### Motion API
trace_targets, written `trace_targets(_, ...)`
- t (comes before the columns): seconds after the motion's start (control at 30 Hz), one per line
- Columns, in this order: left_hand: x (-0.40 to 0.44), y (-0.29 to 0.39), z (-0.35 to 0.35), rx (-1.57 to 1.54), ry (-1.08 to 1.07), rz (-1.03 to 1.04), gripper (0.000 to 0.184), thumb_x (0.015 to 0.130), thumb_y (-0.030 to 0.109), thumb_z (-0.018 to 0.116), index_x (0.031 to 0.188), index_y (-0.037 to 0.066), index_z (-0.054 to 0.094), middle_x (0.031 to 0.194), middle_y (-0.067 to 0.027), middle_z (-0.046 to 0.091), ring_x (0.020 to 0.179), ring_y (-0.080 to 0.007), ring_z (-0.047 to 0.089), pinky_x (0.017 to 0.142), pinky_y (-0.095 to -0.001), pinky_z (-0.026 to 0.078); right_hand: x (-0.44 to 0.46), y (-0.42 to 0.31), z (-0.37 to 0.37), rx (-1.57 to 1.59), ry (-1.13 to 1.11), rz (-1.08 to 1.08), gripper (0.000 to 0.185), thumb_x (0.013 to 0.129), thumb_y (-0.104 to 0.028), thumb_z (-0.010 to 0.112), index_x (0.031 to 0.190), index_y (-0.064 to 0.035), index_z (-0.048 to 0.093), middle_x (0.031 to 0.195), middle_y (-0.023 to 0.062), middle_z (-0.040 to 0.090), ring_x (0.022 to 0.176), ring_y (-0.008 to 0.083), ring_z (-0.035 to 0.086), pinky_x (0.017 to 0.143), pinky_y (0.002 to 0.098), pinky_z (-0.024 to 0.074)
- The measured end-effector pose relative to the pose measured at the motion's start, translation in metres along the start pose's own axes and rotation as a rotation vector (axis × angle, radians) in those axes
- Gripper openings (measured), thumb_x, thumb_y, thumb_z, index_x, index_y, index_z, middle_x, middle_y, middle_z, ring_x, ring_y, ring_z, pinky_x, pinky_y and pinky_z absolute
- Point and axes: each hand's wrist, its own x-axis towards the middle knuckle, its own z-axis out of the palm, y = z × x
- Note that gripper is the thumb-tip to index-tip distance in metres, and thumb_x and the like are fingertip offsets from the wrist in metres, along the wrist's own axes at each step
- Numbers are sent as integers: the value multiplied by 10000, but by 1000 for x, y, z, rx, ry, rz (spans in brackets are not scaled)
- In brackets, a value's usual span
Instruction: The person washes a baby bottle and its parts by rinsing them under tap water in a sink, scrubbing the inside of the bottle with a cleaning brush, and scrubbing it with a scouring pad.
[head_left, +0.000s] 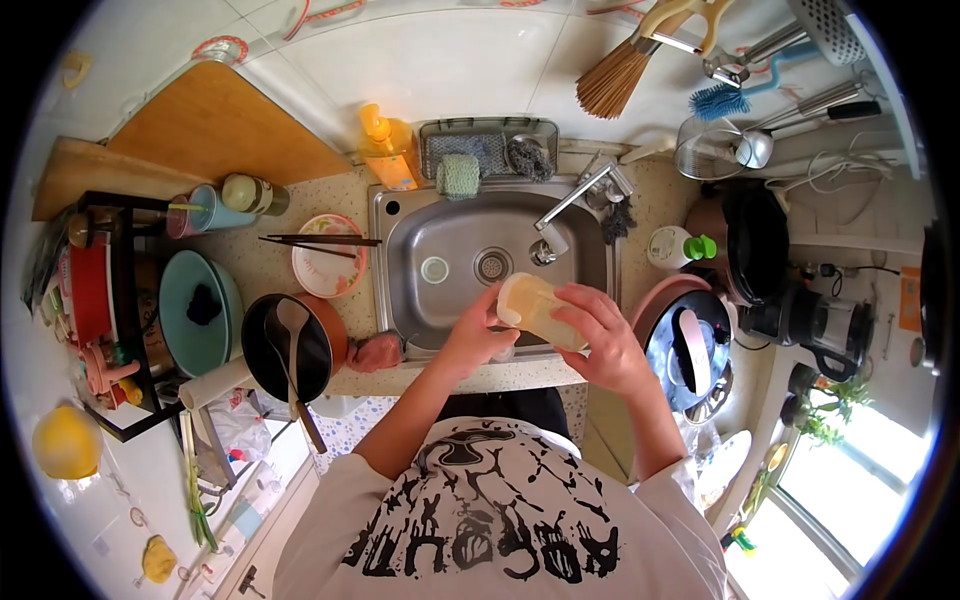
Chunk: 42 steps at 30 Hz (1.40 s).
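Sink (415,230) is the big item; we're working over its near side, probably so drips land in the basin. Pot (332,335) sits on the left counter, spoon (292,318) leaning in it, likely to keep the wet end contained. Plate (328,278) is just beside the sink, seemingly parked within reach. Pump bottle (392,155) stands behind, next to the basin, handy for either hand. Tap (553,238) points into the basin; can't tell if water's running. Left hand (482,332) has fingers curled on the container's rim end, right hand (605,338) grips the body with fingers spread on top; two-point hold presumably stops it slipping. Container (548,312) itself: tipped sideways, see-through, faintly yellowish, paler curved edge to the left. We can't tell what's inside. Chopsticks (320,241) lie across the plate. Small clear disc (435,270) lies near the drain.
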Motion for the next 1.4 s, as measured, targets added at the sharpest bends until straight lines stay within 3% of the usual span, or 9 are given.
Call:
trace_targets(0.33, -7, 16, 5, 17, -22, 73, 861, 808, -94, 655, 1561, 122, 297, 1481, -73, 459, 1301, -206, 519, 870, -302, 532, -7, 5, -1, 139, 87, 90, 623, 613, -11, 874, 1165, -52, 590, 1307, 182, 576, 1141, 364, 619, 935, 423, 543)
trace_targets(0.53, -1, 3, -12, -251, -257, 252, 728, 962, 278, 650, 1571, 127, 283, 1452, -69, 473, 1270, -187, 532, 885, -287, 535, -7, 6, -3, 220, 129, 109, 610, 625, -10, 868, 1178, -43, 614, 1279, 183, 582, 1111, 360, 623, 895, 404, 550)
trace_targets(0.73, 2, 18, -4, -261, 8, -89, 579, 1044, 535, 397, 1455, 129, 438, 1165, -26, 623, 757, -77, 616, 487, -192, 435, -9, 15, 7, 154, 64, -23, 654, 601, -18, 882, 1180, -53, 581, 1321, 192, 544, 1175, 373, 590, 937, 422, 530)
trace_targets(0.83, 3, 15, -4, -419, 36, -179, 487, 1053, 504, 400, 1377, 152, 487, 1087, -3, 624, 541, -42, 476, 390, -194, 294, -5, 10, 10, 81, 62, -93, 644, 599, -8, 873, 1175, -58, 589, 1315, 204, 538, 1144, 383, 599, 932, 429, 530)
trace_targets(0.93, 3, 11, -13, -423, 72, -204, 478, 1048, 522, 396, 1370, 180, 487, 1079, -28, 659, 532, -41, 467, 416, -203, 297, -3, 7, -7, 124, 108, -18, 673, 621, -15, 858, 1223, -59, 560, 1325, 189, 535, 1185, 362, 577, 987, 433, 492)
trace_targets(1.13, 7, -2, -50, -496, 182, -137, 538, 1020, 593, 389, 1396, 220, 482, 1159, -164, 704, 504, -46, 512, 442, -213, 400, -26, 58, 2, 1234, 565, 397, 707, 730, -49, 780, 1359, -36, 459, 1290, 106, 556, 1254, 258, 523, 1080, 407, 412)
trace_targets(1.27, 4, 1, -66, -489, 348, -119, 549, 1019, 601, 384, 1421, 237, 469, 1212, -194, 684, 513, -55, 527, 469, -217, 426, -54, 110, 34, 1572, 689, 596, 736, 725, -157, 803, 1372, -27, 478, 1311, 135, 555, 1255, 289, 531, 1074, 425, 428)
trace_targets(1.37, 2, -2, -81, -562, 223, -41, 478, 1045, 540, 390, 1402, 226, 431, 1231, -98, 677, 859, -114, 660, 502, -249, 410, -66, 119, 64, 100, 281, 552, 663, 714, -100, 803, 1318, -42, 538, 1297, 133, 566, 1234, 306, 552, 1042, 441, 458)
trace_targets(1.4, 2, -1, -82, -562, 221, -33, 477, 1046, 537, 390, 1403, 224, 429, 1240, -101, 673, 888, -121, 664, 502, -249, 421, -66, 115, 71, -11, 216, 480, 647, 710, -87, 804, 1305, -48, 551, 1290, 134, 572, 1224, 303, 558, 1029, 437, 465)
